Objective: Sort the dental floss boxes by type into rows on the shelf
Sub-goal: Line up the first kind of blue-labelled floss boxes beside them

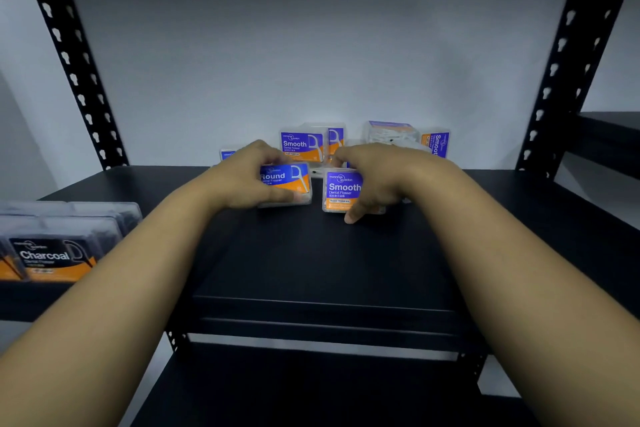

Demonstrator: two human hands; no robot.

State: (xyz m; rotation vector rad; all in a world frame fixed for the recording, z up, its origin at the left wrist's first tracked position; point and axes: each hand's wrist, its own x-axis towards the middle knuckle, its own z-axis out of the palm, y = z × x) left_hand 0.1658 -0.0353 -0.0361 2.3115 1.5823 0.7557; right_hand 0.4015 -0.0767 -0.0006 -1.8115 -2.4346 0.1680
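Head view: left hand (pixel 249 177) grips Round box (pixel 287 184).

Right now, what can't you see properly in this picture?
Head view only:
- Small blue-labelled box at the back: mostly hidden behind the left hand, type unreadable.
- Clear box of white flossers: label turned away.
- Black Charcoal boxes: cut off by the left edge, blurred.
- Right hand covers part of the purple Smooth box.
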